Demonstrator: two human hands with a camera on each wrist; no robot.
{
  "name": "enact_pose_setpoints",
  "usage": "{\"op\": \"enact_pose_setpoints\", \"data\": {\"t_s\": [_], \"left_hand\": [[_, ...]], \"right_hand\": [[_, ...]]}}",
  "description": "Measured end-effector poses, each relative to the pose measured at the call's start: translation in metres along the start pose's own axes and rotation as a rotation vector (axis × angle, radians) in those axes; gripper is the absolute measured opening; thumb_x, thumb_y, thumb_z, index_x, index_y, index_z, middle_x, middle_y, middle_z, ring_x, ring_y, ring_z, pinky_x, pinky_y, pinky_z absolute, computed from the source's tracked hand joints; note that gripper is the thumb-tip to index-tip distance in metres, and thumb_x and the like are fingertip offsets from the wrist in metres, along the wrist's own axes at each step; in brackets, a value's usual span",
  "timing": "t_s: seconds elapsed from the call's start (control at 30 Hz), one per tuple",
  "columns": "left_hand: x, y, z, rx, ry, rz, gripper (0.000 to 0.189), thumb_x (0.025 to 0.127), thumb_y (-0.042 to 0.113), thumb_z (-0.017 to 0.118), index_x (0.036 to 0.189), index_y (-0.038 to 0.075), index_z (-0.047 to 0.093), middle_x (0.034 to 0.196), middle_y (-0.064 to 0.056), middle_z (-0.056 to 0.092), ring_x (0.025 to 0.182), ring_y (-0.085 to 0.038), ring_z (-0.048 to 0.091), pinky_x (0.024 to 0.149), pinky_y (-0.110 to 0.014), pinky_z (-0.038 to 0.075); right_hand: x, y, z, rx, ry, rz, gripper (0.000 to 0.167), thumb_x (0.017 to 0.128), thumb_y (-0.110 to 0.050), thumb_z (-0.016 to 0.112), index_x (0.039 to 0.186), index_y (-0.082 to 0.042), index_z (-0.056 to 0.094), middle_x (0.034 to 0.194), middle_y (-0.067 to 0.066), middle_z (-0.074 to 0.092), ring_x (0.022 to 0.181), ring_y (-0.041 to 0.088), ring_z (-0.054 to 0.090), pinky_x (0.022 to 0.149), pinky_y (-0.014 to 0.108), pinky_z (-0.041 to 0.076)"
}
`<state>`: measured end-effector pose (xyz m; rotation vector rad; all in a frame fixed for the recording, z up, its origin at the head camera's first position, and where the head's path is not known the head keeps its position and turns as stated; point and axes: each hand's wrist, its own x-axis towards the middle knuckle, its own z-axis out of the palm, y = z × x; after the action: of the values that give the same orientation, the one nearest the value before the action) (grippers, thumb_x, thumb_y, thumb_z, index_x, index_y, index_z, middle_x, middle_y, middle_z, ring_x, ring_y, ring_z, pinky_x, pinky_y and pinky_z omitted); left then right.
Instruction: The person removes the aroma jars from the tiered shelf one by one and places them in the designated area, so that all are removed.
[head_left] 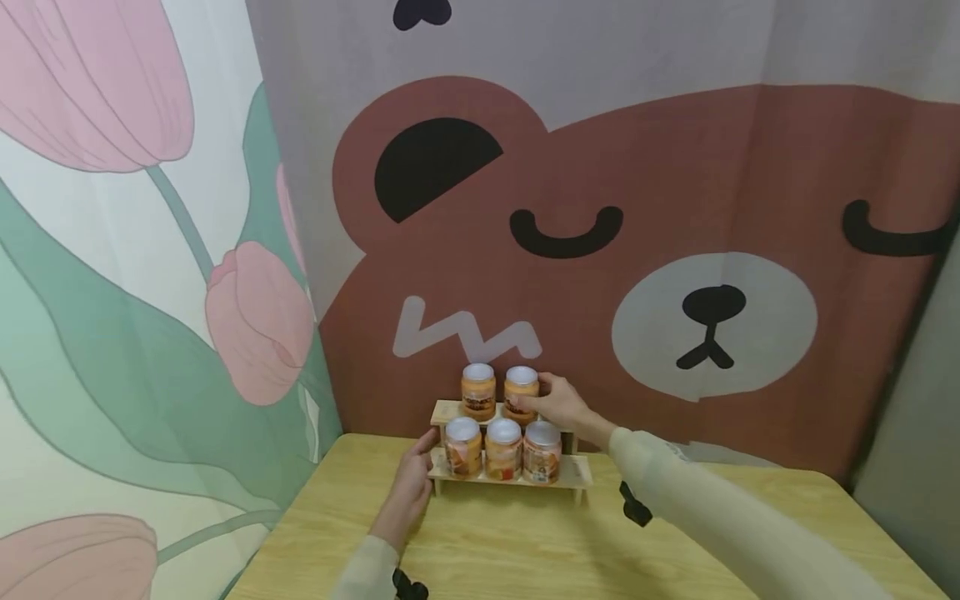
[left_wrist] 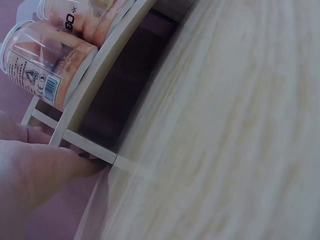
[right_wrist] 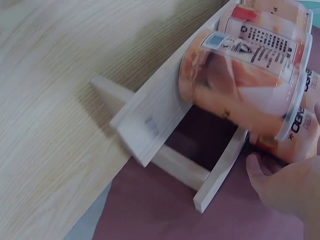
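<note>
A two-tier wooden display rack [head_left: 573, 472] stands on the table against the back curtain. Two orange-labelled jars with white lids sit on its upper tier, three on the lower. My right hand [head_left: 562, 406] holds the upper right jar [head_left: 520, 388], its thumb across the front. The upper left jar [head_left: 477, 392] stands beside that one. At the rack's left end, my left hand [head_left: 411, 483] grips the side frame; in the left wrist view the thumb [left_wrist: 75, 167] lies by the lower leg. The right wrist view shows my right hand [right_wrist: 287, 187] behind a lower jar [right_wrist: 235, 82].
The light wood table [head_left: 495, 542] extends in front of the rack and to both sides. A curtain with a bear print [head_left: 675, 192] hangs close behind it, and a tulip-print curtain [head_left: 150, 333] hangs on the left.
</note>
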<state>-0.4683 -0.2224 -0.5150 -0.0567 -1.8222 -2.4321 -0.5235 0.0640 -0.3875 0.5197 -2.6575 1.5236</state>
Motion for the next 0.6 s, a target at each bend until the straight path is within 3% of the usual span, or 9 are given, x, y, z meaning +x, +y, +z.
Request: {"op": "enact_pose_setpoints", "data": {"t_s": [0.17,0.23,0.33,0.4,0.47,0.53,0.6], "left_hand": [[0.0013,-0.0003,0.0012,-0.007,0.013,0.018,0.076,0.086,-0.016,0.026,0.160,0.002,0.028,0.165,-0.023,0.015,0.150,-0.041,-0.005,0.102,-0.050,0.015],[0.0016,-0.0003,0.0015,0.011,0.017,0.021,0.079,0.084,-0.016,0.027,0.160,0.003,0.029,0.165,-0.022,0.017,0.150,-0.041,-0.001,0.097,-0.045,0.023],[0.0011,-0.0010,0.0011,0.028,0.024,0.017,0.080,0.084,-0.016,0.028,0.160,0.006,0.031,0.166,-0.020,0.017,0.149,-0.039,0.005,0.081,-0.035,0.030],[0.0001,-0.0015,0.0006,0.030,0.027,0.016,0.079,0.084,-0.016,0.028,0.160,0.007,0.032,0.166,-0.019,0.016,0.146,-0.039,0.010,0.066,-0.030,0.029],[-0.0011,-0.0019,-0.0001,0.020,0.023,0.019,0.079,0.085,-0.016,0.027,0.160,0.007,0.031,0.167,-0.019,0.014,0.144,-0.040,0.012,0.061,-0.028,0.025],[-0.0019,-0.0020,0.0002,0.017,0.027,0.023,0.078,0.085,-0.017,0.026,0.160,0.006,0.030,0.166,-0.020,0.014,0.141,-0.040,0.014,0.060,-0.028,0.027],[-0.0017,-0.0013,0.0016,0.020,0.035,0.029,0.079,0.085,-0.017,0.026,0.161,0.005,0.027,0.166,-0.022,0.015,0.144,-0.040,0.013,0.076,-0.033,0.034]], "right_hand": [[0.0033,-0.0023,0.0065,0.015,0.099,-0.033,0.058,0.085,-0.032,0.084,0.131,-0.002,0.063,0.110,0.008,0.071,0.095,0.022,0.067,0.077,0.039,0.055],[0.0036,-0.0031,0.0075,0.010,0.127,-0.041,0.057,0.085,-0.028,0.084,0.131,-0.001,0.063,0.110,0.009,0.071,0.095,0.022,0.068,0.076,0.039,0.056],[0.0041,-0.0038,0.0088,-0.002,0.146,-0.046,0.056,0.086,-0.025,0.083,0.132,0.000,0.063,0.110,0.010,0.071,0.094,0.022,0.068,0.075,0.039,0.056],[0.0042,-0.0038,0.0094,-0.004,0.151,-0.047,0.055,0.086,-0.024,0.083,0.132,0.000,0.063,0.109,0.010,0.071,0.092,0.022,0.068,0.074,0.039,0.056],[0.0041,-0.0042,0.0099,-0.002,0.154,-0.046,0.055,0.086,-0.023,0.083,0.131,0.001,0.063,0.108,0.010,0.072,0.091,0.022,0.068,0.073,0.038,0.056],[0.0032,-0.0053,0.0089,0.006,0.157,-0.041,0.056,0.085,-0.023,0.084,0.131,0.001,0.063,0.107,0.010,0.072,0.091,0.022,0.068,0.073,0.038,0.056],[0.0022,-0.0072,0.0064,0.015,0.160,-0.039,0.056,0.085,-0.022,0.084,0.132,0.001,0.063,0.108,0.011,0.072,0.093,0.023,0.069,0.075,0.038,0.057]]}}
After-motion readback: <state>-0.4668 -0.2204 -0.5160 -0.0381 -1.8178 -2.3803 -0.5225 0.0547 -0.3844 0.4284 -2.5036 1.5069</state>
